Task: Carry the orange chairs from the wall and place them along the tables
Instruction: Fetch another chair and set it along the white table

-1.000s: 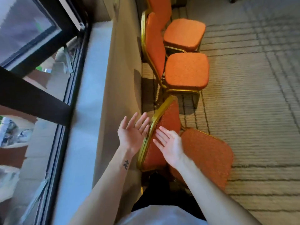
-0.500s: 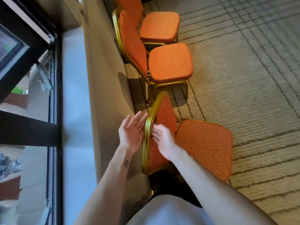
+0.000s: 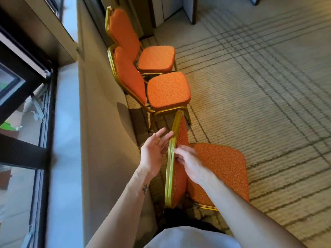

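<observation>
Three orange chairs with gold frames stand in a row along the wall. The nearest chair (image 3: 222, 167) is right below me, its backrest edge-on. My left hand (image 3: 154, 151) lies behind the backrest with straight fingers touching the gold frame. On the front side of the backrest, my right hand (image 3: 189, 161) rests on the orange padding, its fingertips at the frame. A second chair (image 3: 168, 90) and a third chair (image 3: 155, 58) stand further along the wall.
A beige wall (image 3: 100, 122) with a pale window sill (image 3: 64, 140) and dark-framed window runs along the left. Striped beige carpet (image 3: 268, 86) spreads out to the right. A white partition foot (image 3: 189, 13) stands at the top.
Both hands have closed in from open air onto the nearest chair's backrest, one on each side. My view has swung right, showing more carpet and the third chair.
</observation>
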Action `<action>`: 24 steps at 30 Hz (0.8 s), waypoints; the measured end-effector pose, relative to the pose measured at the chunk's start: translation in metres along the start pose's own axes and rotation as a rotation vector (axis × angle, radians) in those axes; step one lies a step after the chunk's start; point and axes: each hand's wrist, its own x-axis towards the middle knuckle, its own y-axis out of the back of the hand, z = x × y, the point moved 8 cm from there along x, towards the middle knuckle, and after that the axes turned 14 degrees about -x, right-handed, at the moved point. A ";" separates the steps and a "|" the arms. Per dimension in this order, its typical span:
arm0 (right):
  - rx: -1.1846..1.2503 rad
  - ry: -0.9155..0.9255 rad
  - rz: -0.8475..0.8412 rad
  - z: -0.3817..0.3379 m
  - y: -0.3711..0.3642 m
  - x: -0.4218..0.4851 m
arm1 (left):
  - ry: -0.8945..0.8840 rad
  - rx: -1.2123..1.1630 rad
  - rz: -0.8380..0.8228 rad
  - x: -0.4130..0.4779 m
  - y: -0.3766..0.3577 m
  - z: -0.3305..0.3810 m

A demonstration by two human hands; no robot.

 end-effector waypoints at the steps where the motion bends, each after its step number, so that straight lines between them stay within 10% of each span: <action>1: -0.023 0.017 0.013 -0.004 0.011 -0.006 | -0.005 0.009 -0.009 -0.001 -0.013 -0.005; 13: -0.070 0.054 0.336 0.001 0.151 -0.079 | -0.201 0.546 -0.290 -0.003 -0.158 -0.081; 18: -0.069 0.052 0.508 0.000 0.201 -0.106 | -0.628 1.148 -0.629 0.009 -0.222 -0.112; 24: -0.149 0.042 0.824 0.000 0.244 -0.126 | -0.674 1.454 -0.949 0.021 -0.278 -0.150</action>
